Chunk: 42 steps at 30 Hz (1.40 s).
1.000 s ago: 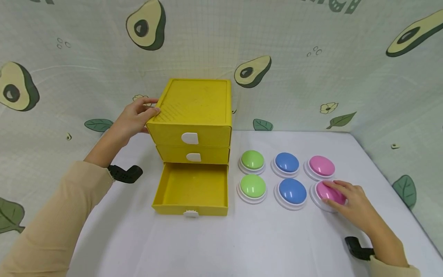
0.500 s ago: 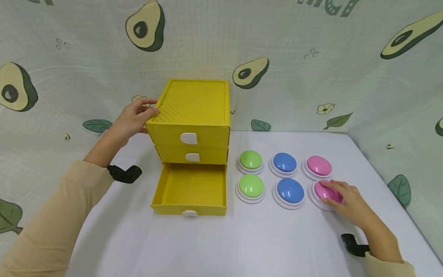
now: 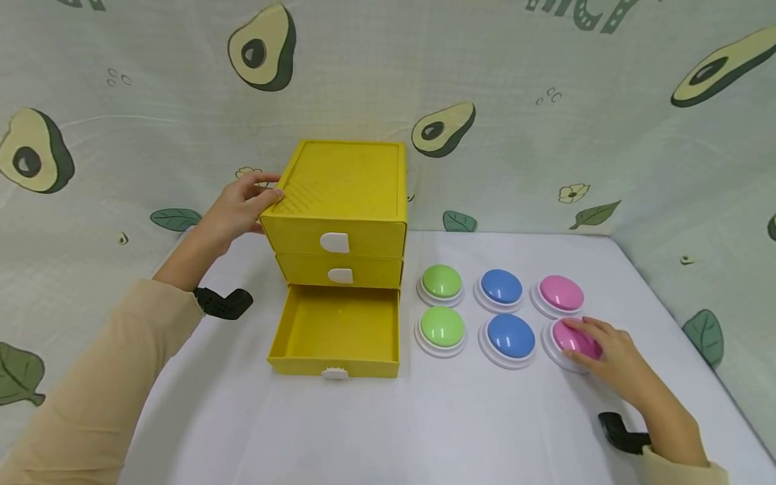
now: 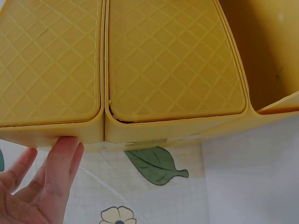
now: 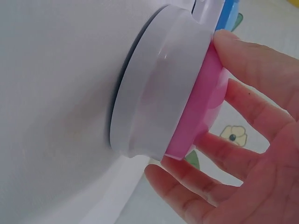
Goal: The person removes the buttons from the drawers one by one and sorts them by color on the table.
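Note:
A yellow drawer cabinet (image 3: 342, 178) stands on the table, its bottom drawer (image 3: 364, 367) pulled out with nothing in it. My left hand (image 3: 242, 205) rests against the cabinet's upper left side, thumb by the top edge; in the left wrist view, extended fingers (image 4: 63, 154) touch the side wall. At the right front is a pink push button (image 3: 576, 340) with a white round base. My right hand (image 3: 615, 357) spans its dome, with thumb and fingers curled around it. The right wrist view shows the thumb at one edge of the pink dome (image 5: 198, 109) and fingertips at the opposite edge.
Beside the pink button stand a blue button (image 3: 510, 335) and a green button (image 3: 442, 327). Behind them are another green (image 3: 442, 281), blue (image 3: 501, 287) and pink button (image 3: 561, 293). A cloth printed with avocados (image 3: 364, 74) hangs behind the white table (image 3: 376, 431).
The view shifts slightly with the head. Both hands keep their places on the cabinet and the pink button.

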Available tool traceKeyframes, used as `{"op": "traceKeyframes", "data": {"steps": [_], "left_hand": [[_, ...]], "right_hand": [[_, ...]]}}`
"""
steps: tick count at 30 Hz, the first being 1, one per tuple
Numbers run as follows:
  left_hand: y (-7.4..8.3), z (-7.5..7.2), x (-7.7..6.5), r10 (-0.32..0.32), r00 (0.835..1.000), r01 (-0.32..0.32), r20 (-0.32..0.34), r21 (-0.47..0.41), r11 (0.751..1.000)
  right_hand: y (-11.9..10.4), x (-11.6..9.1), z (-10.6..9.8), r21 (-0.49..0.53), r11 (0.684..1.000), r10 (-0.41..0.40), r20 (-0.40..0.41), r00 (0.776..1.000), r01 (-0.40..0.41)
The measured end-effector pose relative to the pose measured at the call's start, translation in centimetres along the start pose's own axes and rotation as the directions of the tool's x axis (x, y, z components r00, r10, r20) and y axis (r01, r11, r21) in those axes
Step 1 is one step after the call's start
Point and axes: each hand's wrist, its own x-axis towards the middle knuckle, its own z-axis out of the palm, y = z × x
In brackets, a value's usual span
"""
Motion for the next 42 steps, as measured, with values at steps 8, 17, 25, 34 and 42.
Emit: {"op": "traceKeyframes", "data": {"steps": [8,17,25,34,42], "left_hand": [[0.2,0.0,-0.1,-0.001,1.0,0.001,-0.009,-0.002,1.0],[0.1,0.1,-0.1,0.0,1.0,0.0,-0.008,-0.004,1.0],[0.1,0.0,-0.1,-0.001,1.0,0.001,-0.006,-0.005,1.0],[0.2,0.1,0.0,0.007,1.0,-0.007,-0.01,0.001,1.0],[0.2,0.1,-0.1,0.003,1.0,-0.003,-0.007,-0.002,1.0]], "right_hand": [[-0.6,-0.3,-0.3,-0.026,1.0,-0.008,-0.026,1.0,0.007],[-3.8,-0.7,-0.7,-0.002,0.995,-0.099,-0.12,0.988,0.1],[-8.0,-1.5,-0.8,0.049,0.982,-0.174,-0.104,0.979,0.18],[-12.2,-2.7,-0.3,0.014,0.929,-0.361,-0.182,0.915,0.37],[-17.0,-2.3,1.5,0.055,0.878,-0.474,-0.033,0.88,0.475]]}}
